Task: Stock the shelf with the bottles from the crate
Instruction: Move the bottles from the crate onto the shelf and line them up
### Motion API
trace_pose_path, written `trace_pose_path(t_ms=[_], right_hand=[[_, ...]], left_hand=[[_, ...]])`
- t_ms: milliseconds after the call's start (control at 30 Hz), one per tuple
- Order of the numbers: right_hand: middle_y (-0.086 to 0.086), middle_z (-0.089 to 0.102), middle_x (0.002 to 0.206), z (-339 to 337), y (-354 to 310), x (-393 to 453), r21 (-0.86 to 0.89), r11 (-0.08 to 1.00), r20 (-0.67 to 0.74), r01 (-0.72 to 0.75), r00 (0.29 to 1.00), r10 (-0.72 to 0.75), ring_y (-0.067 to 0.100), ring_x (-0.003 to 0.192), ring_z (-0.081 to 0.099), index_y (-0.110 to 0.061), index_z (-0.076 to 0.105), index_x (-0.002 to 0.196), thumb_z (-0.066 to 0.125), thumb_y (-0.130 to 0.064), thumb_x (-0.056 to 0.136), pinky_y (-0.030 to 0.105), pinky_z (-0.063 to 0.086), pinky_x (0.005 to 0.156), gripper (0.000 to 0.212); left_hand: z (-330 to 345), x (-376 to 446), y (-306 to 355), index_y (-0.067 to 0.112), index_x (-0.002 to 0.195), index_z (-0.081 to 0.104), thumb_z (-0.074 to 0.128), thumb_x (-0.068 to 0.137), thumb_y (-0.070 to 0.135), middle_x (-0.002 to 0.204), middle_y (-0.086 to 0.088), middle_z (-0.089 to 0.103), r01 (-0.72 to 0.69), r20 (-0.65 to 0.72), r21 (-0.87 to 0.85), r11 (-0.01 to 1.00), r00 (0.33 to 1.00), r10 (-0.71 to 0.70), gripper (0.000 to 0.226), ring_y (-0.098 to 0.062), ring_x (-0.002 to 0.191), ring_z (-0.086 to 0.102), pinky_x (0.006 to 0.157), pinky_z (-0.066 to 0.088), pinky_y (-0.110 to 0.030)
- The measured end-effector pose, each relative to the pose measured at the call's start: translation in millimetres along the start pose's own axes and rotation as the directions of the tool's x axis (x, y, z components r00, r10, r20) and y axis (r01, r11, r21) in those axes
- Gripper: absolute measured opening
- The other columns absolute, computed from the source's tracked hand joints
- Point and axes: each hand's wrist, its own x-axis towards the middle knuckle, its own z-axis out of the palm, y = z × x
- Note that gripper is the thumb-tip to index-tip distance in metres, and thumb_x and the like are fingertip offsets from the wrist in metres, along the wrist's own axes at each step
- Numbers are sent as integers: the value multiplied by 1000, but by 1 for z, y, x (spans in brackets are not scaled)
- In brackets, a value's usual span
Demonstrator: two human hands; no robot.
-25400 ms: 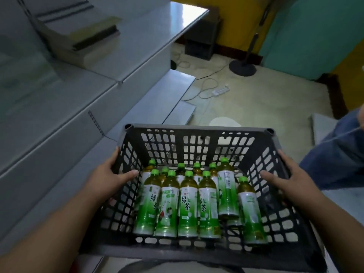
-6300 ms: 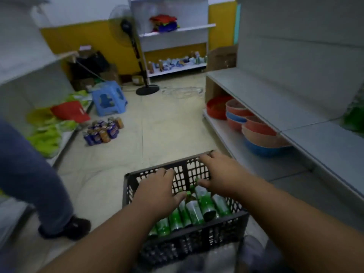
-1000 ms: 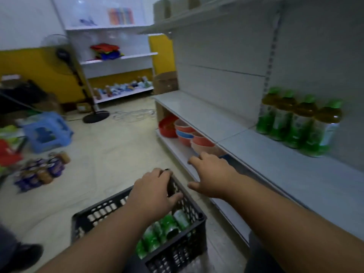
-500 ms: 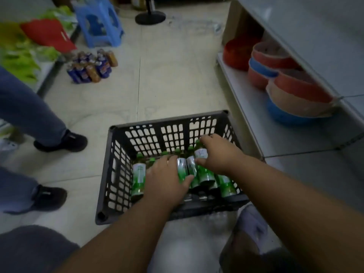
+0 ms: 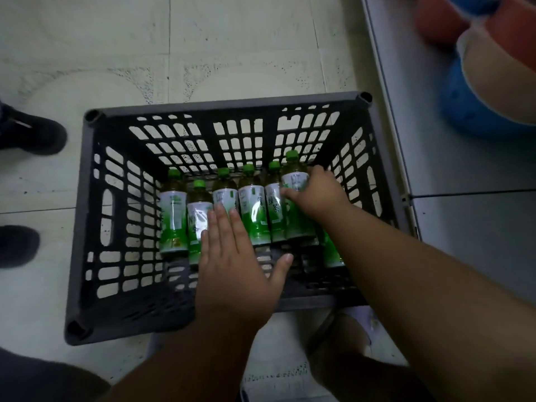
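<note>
**Both hands down in the crate of green tea bottles**

Black slatted plastic crate (image 5: 87, 216) on the tiled floor (image 5: 232, 47), hard against the grey bottom shelf (image 5: 452, 175). Green tea bottles (image 5: 252, 210) lying side by side on its bottom, green caps pointing away. Right hand (image 5: 317, 195) curled round the rightmost raised bottle (image 5: 295, 184), fingers wrapped over its label. Left hand (image 5: 235, 262) flat, fingers straight and close together, thumb spread, fingertips over two middle bottles; contact unclear.

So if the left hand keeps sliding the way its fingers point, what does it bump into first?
The left hand lies flat, fingers aimed at the far wall of the crate. Its fingertips already seem to reach the middle bottle, so probably that, though depth is unclear.
</note>
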Motion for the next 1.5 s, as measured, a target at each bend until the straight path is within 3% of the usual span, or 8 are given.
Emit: trace_pose_path(t_ms=[167,333,533,767,933,1133,1233,1500], right_hand=[[17,51,140,26,-7,32,-130,987,0,-95,995,96,36,126,51,-9,29,151,73,-62,76,51,51,96,102],[14,60,120,22,-13,38,-118,982,77,-149,984,159,30,101,58,-10,55,123,79,-53,75,37,52,79,69],[12,53,125,23,-9,13,302,950,106,-79,993,49,34,119,56,-12,25,144,87,-19,74,40,51,91,94],[10,57,117,-27,-17,-51,643,766,126,21,983,-133,28,96,66,-23,37,136,82,-15,77,46,59,82,74],[4,65,116,-87,-36,-121,751,640,-52,163,981,-189,22,102,67,-23,55,122,81,-47,78,48,56,91,56],[-4,69,107,-148,-34,-219,628,671,-321,394,917,-239,14,95,68,-25,60,116,87,-50,66,43,60,85,62],[-9,69,104,-176,-24,-270,595,638,-459,489,858,-230,10,95,68,-30,60,111,84,-60,54,43,59,86,69],[-7,73,99,-240,33,-392,550,555,-696,625,710,-110,11,92,72,-30,63,107,90,-48,60,44,60,87,57]], left_hand=[[0,3,0,9,154,-21,13,83,81,162,-13,-27,22,19,-35,999,1000,-21,107,-23,149,-29,121,-10,-40],[1,3,0,10,153,-24,9,81,81,161,-11,-31,24,45,-40,999,999,-22,107,-22,147,-32,122,-11,-40],[0,2,0,9,155,-19,9,80,81,163,-11,-26,13,47,-53,999,999,-10,107,-22,150,-25,122,-11,-39],[-9,-4,3,8,154,-21,2,85,82,163,-14,-24,8,113,32,999,994,-12,104,-25,150,-23,124,-6,-41],[-31,-19,6,7,156,-15,3,80,82,166,-13,-16,-61,166,22,998,985,56,108,-23,153,-14,124,-4,-40],[-109,-55,37,19,161,5,30,88,75,167,-3,13,-181,141,-289,940,963,229,94,-21,151,19,120,24,-42],[-143,-80,64,25,160,14,39,86,75,166,1,20,-272,28,-362,892,953,302,93,-18,150,23,118,25,-39],[-181,-149,144,28,152,37,80,73,55,151,9,43,-512,-121,-514,688,838,532,93,-6,134,41,109,36,-30]])
